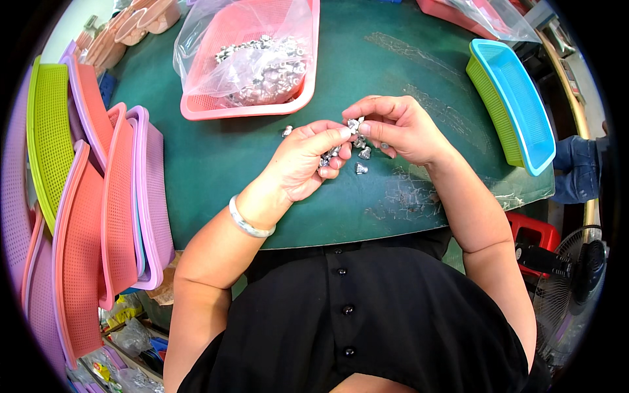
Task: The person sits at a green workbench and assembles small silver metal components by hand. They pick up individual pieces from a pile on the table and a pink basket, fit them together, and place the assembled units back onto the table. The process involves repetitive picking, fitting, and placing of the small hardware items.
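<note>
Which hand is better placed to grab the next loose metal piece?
Probably the right hand: loose metal pieces lie close beside its fingers, while the left hand cradles a cluster of similar pieces.

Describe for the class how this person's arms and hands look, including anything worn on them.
Both the left hand and the right hand are ungloved. A pale, rounded bangle with greyish mottling circles the left wrist; the right wrist has nothing on it. No sleeves cover the forearms; the person wears a black top.
</note>
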`<state>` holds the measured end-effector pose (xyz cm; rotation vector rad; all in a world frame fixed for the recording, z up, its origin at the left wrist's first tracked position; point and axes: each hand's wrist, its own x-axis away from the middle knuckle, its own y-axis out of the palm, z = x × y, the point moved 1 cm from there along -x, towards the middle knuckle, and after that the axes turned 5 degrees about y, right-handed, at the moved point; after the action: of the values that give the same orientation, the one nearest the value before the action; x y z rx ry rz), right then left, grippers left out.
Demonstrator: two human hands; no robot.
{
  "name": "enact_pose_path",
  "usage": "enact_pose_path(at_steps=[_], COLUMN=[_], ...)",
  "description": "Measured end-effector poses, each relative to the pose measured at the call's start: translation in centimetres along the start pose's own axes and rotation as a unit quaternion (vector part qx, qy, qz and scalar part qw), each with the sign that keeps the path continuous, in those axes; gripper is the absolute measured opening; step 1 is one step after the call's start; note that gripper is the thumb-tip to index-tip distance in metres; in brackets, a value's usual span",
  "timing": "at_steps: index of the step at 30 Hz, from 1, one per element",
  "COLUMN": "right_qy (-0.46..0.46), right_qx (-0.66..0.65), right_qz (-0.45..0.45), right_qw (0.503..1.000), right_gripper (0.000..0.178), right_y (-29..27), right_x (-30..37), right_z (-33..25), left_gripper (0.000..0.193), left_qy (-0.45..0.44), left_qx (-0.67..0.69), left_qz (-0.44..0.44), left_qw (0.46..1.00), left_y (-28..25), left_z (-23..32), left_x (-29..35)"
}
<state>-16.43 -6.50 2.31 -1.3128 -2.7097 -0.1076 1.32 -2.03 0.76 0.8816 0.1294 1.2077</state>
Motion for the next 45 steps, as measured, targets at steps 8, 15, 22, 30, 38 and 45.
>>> enact_pose_path(at_steps=[8, 15, 22, 30, 38, 45], right_qy=[0.004, -0.006, -0.017, 0.039, 0.068, 0.076], right_qx=[0.002, 0.026, 0.017, 0.029, 0.023, 0.019], right_qz=[-0.002, 0.007, -0.001, 0.008, 0.017, 0.011], right_qw=[1.000, 1.000, 1.000, 0.999, 0.997, 0.997], right_gripper=[0.021, 0.021, 0.021, 0.021, 0.019, 0.018], right_y=[0.0, 0.1, 0.2, 0.1, 0.4, 0.4], right_x=[0.2, 0.2, 0.3, 0.4, 0.4, 0.4], right_z=[-0.4, -0.4, -0.7, -1.0, -1.3, -1.3], left_gripper=[0.009, 0.008, 0.010, 0.015, 0.017, 0.020], left_qy=[0.008, 0.010, 0.004, -0.012, -0.038, -0.046], left_qx=[-0.014, -0.011, -0.003, 0.009, 0.041, 0.050], left_qz=[0.008, 0.010, 0.005, 0.000, -0.003, 0.003], left_qw=[1.000, 1.000, 1.000, 1.000, 0.998, 0.998], left_y=[0.0, 0.1, -0.1, 0.0, -0.1, 0.0], left_z=[-0.1, -0.1, -0.1, 0.0, 0.0, 0.1], left_x=[0.0, 0.0, -0.2, -0.1, -0.1, 0.0])
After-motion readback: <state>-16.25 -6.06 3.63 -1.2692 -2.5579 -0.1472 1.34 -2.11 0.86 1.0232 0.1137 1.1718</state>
